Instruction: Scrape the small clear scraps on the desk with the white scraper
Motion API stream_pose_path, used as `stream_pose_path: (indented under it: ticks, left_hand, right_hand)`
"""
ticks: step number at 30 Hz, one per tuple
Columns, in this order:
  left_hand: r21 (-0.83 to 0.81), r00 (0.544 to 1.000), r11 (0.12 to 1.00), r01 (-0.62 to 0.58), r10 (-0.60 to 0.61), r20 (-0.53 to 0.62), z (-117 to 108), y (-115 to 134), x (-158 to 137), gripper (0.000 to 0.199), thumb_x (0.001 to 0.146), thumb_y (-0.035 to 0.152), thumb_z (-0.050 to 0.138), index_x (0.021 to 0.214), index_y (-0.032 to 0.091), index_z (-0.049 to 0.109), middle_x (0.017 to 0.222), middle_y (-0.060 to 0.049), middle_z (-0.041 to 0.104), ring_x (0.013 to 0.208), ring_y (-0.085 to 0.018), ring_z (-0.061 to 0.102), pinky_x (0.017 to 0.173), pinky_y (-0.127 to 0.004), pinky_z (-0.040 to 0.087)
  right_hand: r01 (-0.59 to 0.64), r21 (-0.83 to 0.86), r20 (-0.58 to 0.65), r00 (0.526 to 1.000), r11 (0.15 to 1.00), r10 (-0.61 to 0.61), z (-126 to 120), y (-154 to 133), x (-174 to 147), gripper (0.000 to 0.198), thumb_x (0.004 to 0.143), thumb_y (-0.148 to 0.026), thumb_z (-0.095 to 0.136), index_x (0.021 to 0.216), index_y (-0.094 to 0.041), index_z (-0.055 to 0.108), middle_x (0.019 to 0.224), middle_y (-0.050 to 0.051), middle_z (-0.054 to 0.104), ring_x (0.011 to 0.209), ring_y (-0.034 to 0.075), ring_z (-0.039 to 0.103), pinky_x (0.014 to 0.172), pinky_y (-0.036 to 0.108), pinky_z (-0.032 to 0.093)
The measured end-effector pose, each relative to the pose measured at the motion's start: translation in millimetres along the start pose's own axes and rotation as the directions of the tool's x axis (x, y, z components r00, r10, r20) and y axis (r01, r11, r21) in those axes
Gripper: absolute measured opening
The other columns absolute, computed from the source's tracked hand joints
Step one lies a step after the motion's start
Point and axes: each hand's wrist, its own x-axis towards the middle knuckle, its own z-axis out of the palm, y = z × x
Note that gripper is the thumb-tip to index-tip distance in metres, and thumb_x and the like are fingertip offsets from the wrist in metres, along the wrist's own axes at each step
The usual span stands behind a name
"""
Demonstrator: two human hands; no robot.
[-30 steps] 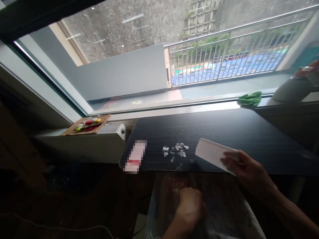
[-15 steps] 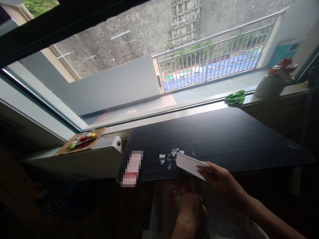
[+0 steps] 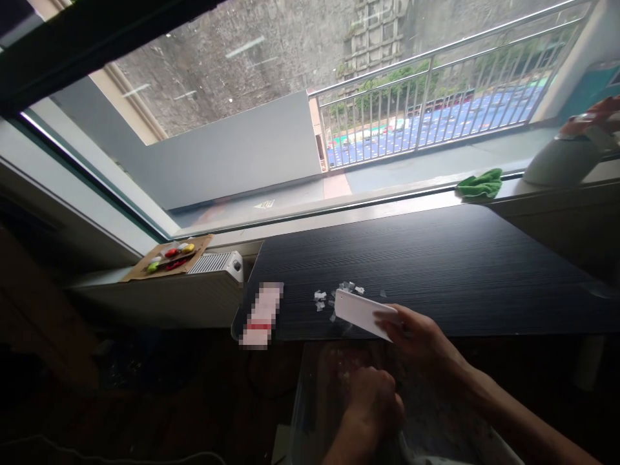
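Observation:
My right hand (image 3: 419,329) is closed on one end of a white flat rectangular piece (image 3: 361,311) with a tiny hole near its far corner. The piece is tilted over the dark tabletop (image 3: 387,248), beside and partly in front of white and clear scraps (image 3: 320,297). Below the table's near edge, my left hand (image 3: 372,397) is closed, its fingers curled; shadow hides what they hold, if anything. Around and under that hand is a see-through plastic container or sheet (image 3: 303,394).
A blurred-out pink item (image 3: 261,316) lies at the table's left end. Beyond are a white slatted unit (image 3: 217,263) and cardboard (image 3: 145,263) bearing colourful small objects. A green cloth (image 3: 480,184) and a spray bottle (image 3: 564,158) are on the sill, by the window.
The white piece has moved slightly left across the scraps with my right hand, now covering more of them. My left hand stays closed below the edge. The camera view has shifted a little.

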Motion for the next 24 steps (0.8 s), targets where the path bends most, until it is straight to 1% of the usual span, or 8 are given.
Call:
stream_pose_path:
  ticks: [3,5,7,12,17,20,24]
  left_hand:
    - [0.000,1.000,1.000,0.002,-0.002,0.013,-0.1,0.3,-0.1,0.034,0.076,0.024,0.044,0.096,0.011,0.069,0.095,-0.016,0.068,0.090,-0.029,0.063,0.080,-0.039,0.049]
    - [-0.007,1.000,1.000,-0.003,0.003,0.009,-0.6,0.3,-0.8,0.034,0.076,0.024,0.044,0.096,0.010,0.069,0.094,-0.017,0.068,0.090,-0.030,0.063,0.080,-0.040,0.049]
    - [-0.013,1.000,1.000,-0.007,0.007,-0.009,-1.2,0.2,-1.7,0.034,0.076,0.025,0.045,0.094,0.010,0.069,0.094,-0.017,0.068,0.090,-0.030,0.064,0.080,-0.040,0.049]
    - [-0.014,1.000,1.000,-0.003,0.003,-0.012,0.0,-0.3,-1.2,0.033,0.076,0.026,0.045,0.093,0.010,0.069,0.093,-0.017,0.068,0.089,-0.029,0.064,0.079,-0.039,0.050]
    - [-0.025,1.000,1.000,-0.003,0.003,-0.030,4.5,-1.3,0.9,0.033,0.074,0.026,0.046,0.092,0.011,0.069,0.092,-0.016,0.068,0.089,-0.029,0.064,0.080,-0.039,0.050]
    - [-0.015,1.000,1.000,0.003,-0.004,-0.029,5.1,-0.8,0.6,0.034,0.075,0.026,0.045,0.093,0.011,0.069,0.092,-0.017,0.068,0.090,-0.029,0.064,0.079,-0.039,0.050]
    - [-0.028,0.999,1.000,0.011,-0.012,-0.047,4.0,0.1,-1.0,0.032,0.074,0.024,0.046,0.091,0.011,0.070,0.091,-0.016,0.069,0.090,-0.029,0.064,0.082,-0.038,0.049]
  right_hand:
    - [0.027,-0.030,0.011,1.000,0.999,-0.027,1.0,-2.2,8.3,0.021,0.085,-0.028,0.046,0.093,-0.020,0.065,0.078,0.002,0.068,0.064,0.015,0.059,0.061,0.026,0.047]
    - [0.021,-0.042,0.048,0.999,0.999,-0.019,-0.6,-3.2,11.0,0.020,0.084,-0.027,0.048,0.091,-0.020,0.065,0.075,0.002,0.067,0.062,0.014,0.058,0.059,0.025,0.046]
    - [0.010,-0.043,0.073,0.997,0.999,-0.006,-2.5,-3.9,11.5,0.019,0.083,-0.027,0.049,0.092,-0.020,0.064,0.076,0.002,0.068,0.062,0.014,0.058,0.059,0.024,0.045]
    - [0.000,-0.057,0.050,0.999,0.998,0.002,-4.6,-5.3,11.6,0.022,0.083,-0.026,0.048,0.096,-0.019,0.064,0.081,0.003,0.069,0.065,0.015,0.058,0.061,0.025,0.046]
    - [-0.055,-0.013,0.102,0.993,0.998,0.056,-5.7,-3.3,12.4,0.022,0.082,-0.029,0.050,0.095,-0.019,0.065,0.078,0.003,0.069,0.065,0.016,0.060,0.061,0.026,0.047]
    - [-0.103,0.025,0.091,0.991,0.994,0.100,-6.4,0.0,14.0,0.024,0.082,-0.033,0.051,0.095,-0.018,0.064,0.077,0.003,0.068,0.066,0.016,0.060,0.060,0.026,0.048]
    - [-0.095,0.074,0.081,0.993,0.993,0.089,-5.8,1.5,15.8,0.023,0.080,-0.032,0.052,0.093,-0.018,0.065,0.073,0.002,0.067,0.061,0.015,0.058,0.057,0.025,0.047]
